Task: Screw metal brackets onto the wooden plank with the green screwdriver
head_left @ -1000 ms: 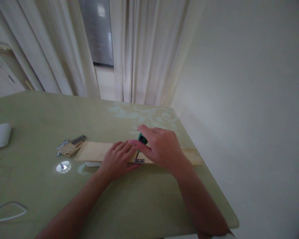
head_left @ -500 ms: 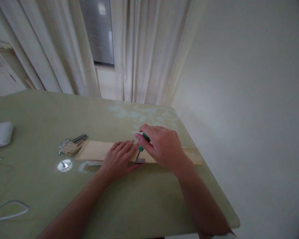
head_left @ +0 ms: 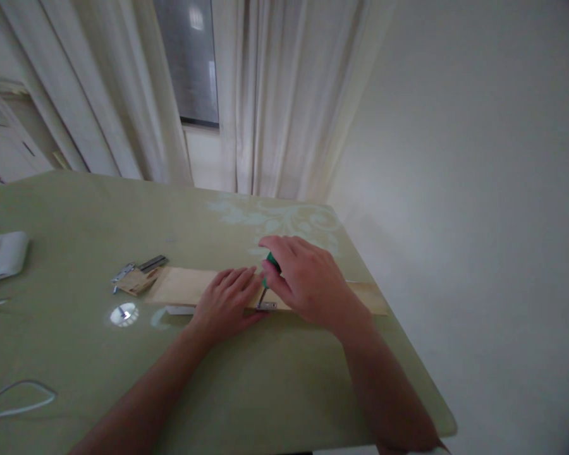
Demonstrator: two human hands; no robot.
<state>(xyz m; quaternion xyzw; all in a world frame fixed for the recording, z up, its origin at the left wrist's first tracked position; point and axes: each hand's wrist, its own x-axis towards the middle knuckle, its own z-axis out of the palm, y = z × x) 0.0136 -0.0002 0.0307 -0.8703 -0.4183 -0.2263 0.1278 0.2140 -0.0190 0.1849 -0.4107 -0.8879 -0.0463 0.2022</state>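
My left hand (head_left: 227, 300) lies across a pale wooden board (head_left: 177, 285), its fingers reaching to the far edge and its thumb along the near edge beside a small metal hinge (head_left: 267, 306). That hinge sits at the board's near edge. My right hand (head_left: 308, 278) is closed around a screwdriver with a green handle (head_left: 274, 261). The shaft slants down and its tip meets the left part of the hinge; a screw under it is too small to make out. The palm hides part of the handle and the board behind it.
Left of the board lie a small wood piece (head_left: 135, 282) and a dark metal hinge (head_left: 153, 263). Screws sit on a shiny round dish (head_left: 124, 314). A white device (head_left: 4, 256) and a white cable (head_left: 23, 399) are farther left. The table's right edge runs near a wall.
My right hand has turned slightly on the screwdriver handle, its fingers and thumb shifting a little left. My left hand, the board and the hinge stay in place.
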